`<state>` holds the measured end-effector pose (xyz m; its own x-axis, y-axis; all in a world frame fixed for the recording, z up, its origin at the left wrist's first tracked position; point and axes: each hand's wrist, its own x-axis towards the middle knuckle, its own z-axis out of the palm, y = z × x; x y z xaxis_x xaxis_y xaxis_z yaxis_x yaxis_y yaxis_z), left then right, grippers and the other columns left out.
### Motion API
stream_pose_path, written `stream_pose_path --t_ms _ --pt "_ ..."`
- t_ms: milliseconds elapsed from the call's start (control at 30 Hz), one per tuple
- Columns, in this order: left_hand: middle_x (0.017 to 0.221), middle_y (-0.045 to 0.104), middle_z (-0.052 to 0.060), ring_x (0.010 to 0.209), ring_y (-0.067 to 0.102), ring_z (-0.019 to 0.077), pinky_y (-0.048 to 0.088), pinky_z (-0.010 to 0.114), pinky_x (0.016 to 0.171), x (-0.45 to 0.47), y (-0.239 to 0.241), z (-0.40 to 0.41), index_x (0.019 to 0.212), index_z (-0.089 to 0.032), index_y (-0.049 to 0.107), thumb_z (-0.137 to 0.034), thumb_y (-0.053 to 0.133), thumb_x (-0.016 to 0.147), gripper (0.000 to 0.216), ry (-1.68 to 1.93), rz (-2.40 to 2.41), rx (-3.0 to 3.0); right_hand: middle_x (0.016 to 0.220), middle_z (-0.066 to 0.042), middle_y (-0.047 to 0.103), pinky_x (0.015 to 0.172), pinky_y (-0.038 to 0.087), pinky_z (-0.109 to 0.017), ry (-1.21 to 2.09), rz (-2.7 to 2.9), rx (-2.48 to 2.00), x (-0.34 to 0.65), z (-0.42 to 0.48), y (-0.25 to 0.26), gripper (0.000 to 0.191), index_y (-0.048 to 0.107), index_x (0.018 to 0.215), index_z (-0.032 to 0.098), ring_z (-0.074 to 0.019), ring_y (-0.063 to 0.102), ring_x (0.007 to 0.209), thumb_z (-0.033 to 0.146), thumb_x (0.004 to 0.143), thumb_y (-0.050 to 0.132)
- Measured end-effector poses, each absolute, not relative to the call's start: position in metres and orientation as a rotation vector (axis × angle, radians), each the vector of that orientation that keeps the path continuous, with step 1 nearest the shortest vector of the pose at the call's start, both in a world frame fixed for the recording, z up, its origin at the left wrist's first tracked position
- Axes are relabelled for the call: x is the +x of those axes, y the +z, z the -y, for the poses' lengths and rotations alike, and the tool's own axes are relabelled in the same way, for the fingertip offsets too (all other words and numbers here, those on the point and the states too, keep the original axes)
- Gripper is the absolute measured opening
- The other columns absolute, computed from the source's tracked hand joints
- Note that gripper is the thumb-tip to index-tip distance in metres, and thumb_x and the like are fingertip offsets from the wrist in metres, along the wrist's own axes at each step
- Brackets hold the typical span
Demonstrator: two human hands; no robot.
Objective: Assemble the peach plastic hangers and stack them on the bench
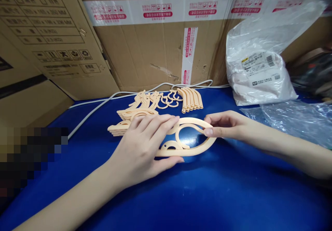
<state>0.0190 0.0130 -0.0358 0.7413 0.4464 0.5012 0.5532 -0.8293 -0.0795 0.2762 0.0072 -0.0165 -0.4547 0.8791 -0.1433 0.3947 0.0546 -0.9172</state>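
A cream plastic folding clothes hanger [204,150] is held between my two hands, just above the blue table. My left hand [145,141] lies over its left part, fingers along the top edge and thumb at the lower edge. At the rounded right end, my right hand [225,123] pinches the hanger between thumb and fingers. The hook curls inside the loop of the frame. Behind my left hand lie stacked folded hangers [119,130], partly hidden by it. Further back are loose hanger hooks [166,101], curved pieces [145,101] and a row of hanger arms [192,99].
A large cardboard box [155,51] stands along the back, with another printed carton [57,26] at left. A white cable [101,103] runs across the table [207,193]. At right sit a white plastic bag [256,61] with a label and a clear plastic sheet [298,120].
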Motion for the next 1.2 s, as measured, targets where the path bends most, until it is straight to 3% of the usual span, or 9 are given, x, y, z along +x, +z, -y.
stream_pose_path --t_ms 233,500,667,833,933,1200 --pt "0.127 0.057 0.015 0.115 0.053 0.0305 0.038 0.043 0.095 0.019 -0.036 -0.013 0.131 -0.012 0.042 -0.056 0.063 0.082 0.069 -0.68 0.782 -2.725 0.069 0.004 0.049 0.059 0.031 -0.025 1.523 1.708 -1.291 0.275 -0.007 -0.024 0.03 0.059 0.071 0.017 -0.0106 0.042 0.063 0.045 0.079 0.068" --pt "0.13 0.056 0.015 0.12 0.051 0.0295 0.037 0.042 0.103 0.017 -0.034 -0.012 0.133 -0.011 0.04 -0.037 0.062 0.084 0.06 -0.638 0.758 -2.707 0.069 0.001 0.054 0.061 0.037 -0.026 1.421 1.788 -1.272 0.275 -0.007 -0.028 0.033 0.06 0.072 0.017 -0.0126 0.048 0.066 0.048 0.081 0.065" --pt "0.13 0.054 0.013 0.12 0.05 0.0299 0.04 0.044 0.103 0.004 -0.01 -0.016 0.137 -0.016 0.037 -0.04 0.062 0.083 0.064 -0.706 0.896 -2.658 0.079 -0.005 0.065 0.074 0.046 -0.031 1.17 1.835 -1.227 0.281 -0.01 -0.03 0.052 0.066 0.086 0.017 -0.0169 0.058 0.074 0.055 0.097 0.032" --pt "0.126 0.057 0.007 0.108 0.059 0.0224 0.047 0.033 0.096 -0.026 0.017 -0.035 0.14 -0.019 0.037 -0.048 0.064 0.078 0.073 -0.793 1.164 -2.667 0.106 -0.008 0.064 0.087 0.046 -0.039 0.588 2.409 -1.197 0.284 -0.01 -0.035 0.03 0.065 0.104 0.021 -0.0227 0.059 0.098 0.044 0.093 0.05" --pt "0.122 0.06 0.005 0.105 0.061 0.0217 0.048 0.034 0.094 -0.044 0.022 -0.049 0.136 -0.021 0.042 -0.053 0.065 0.075 0.073 -0.772 1.317 -2.674 0.12 -0.011 0.058 0.092 0.045 -0.045 0.252 2.634 -1.115 0.283 -0.009 -0.041 0.03 0.062 0.114 0.021 -0.0259 0.056 0.107 0.04 0.093 0.052" --pt "0.117 0.065 0.002 0.106 0.062 0.0235 0.049 0.042 0.091 -0.065 0.015 -0.067 0.13 -0.02 0.048 -0.054 0.063 0.079 0.063 -0.464 1.565 -2.719 0.125 -0.013 0.055 0.091 0.048 -0.046 0.089 2.753 -1.074 0.281 -0.007 -0.043 0.034 0.059 0.12 0.019 -0.026 0.057 0.107 0.039 0.096 0.045"
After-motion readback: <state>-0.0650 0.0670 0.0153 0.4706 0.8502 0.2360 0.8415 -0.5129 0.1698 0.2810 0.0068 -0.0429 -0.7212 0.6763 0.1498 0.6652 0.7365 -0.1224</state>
